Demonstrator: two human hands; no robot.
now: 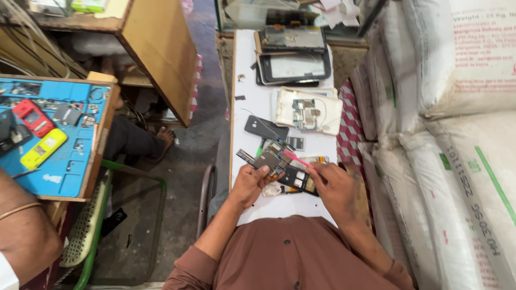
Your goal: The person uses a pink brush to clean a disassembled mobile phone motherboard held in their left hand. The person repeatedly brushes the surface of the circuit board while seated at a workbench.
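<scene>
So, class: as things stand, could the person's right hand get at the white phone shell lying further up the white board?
Probably yes. The white phone shell lies open on the white board, straight ahead of the right hand, with nothing standing between them. That hand holds a pink tool, though, so its grip is taken.

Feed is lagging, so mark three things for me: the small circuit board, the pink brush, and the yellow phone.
small grey circuit board (270, 159), head view, middle of board
pink plastic brush (296, 158), head view, handle
yellow bar phone (43, 148), head view, front face

Smooth white board (252, 80), glossy pink plastic tool (299, 159)
</scene>
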